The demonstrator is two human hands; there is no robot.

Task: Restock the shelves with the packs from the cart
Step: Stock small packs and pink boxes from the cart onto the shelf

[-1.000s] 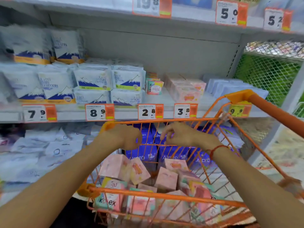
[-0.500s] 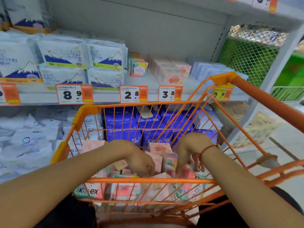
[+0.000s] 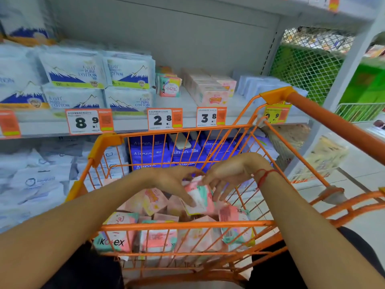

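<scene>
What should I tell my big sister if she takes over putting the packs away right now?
Left hand: holds the pink and teal pack above the pile in the orange cart.
Right hand: fingers touch the same pack from the other side; whether it grips is unclear.
Where things are: many more pink packs lie in the cart. Matching Kotex packs stand on the shelf above the 2.8 price tag.
Done: one pack is picked up.
Left: lift it to the shelf, probably beside the matching packs, then move the rest.
</scene>
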